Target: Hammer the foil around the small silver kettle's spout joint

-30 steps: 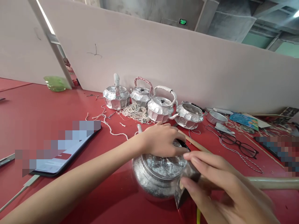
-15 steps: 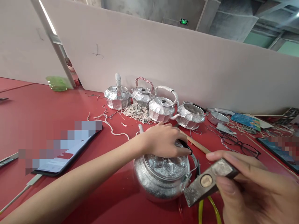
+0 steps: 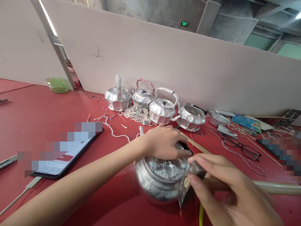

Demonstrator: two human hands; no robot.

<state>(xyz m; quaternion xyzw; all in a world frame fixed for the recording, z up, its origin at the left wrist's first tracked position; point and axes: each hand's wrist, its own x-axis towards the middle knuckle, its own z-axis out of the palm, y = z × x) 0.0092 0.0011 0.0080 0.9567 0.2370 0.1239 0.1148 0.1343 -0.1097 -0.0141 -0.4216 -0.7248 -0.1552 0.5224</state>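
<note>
A silvery hammered-metal kettle (image 3: 155,185) with a lid stands on the red table in front of me. My left hand (image 3: 164,141) lies across its top, fingers curled around the black part of its handle (image 3: 186,148); the palm side is hidden. My right hand (image 3: 231,190) grips a hammer (image 3: 185,194) close to its metal head, thumb and fingers pinching the head. The hammer's pale wooden shaft (image 3: 277,187) sticks out to the right behind the hand. Its head is at the kettle's right side, by the handle's base; I cannot tell whether they touch.
Several faceted kettles (image 3: 162,111) line the back by a white partition (image 3: 141,47), with a cord bundle (image 3: 136,114) among them. A phone (image 3: 58,160) with a cable is at left. Eyeglasses (image 3: 250,153), a small metal bowl (image 3: 219,119) and a stick (image 3: 196,145) are at right.
My right hand has moved left with the hammer, turning it so that the head comes against the kettle's right side in view and the shaft shows. The left hand has stayed on the handle.
</note>
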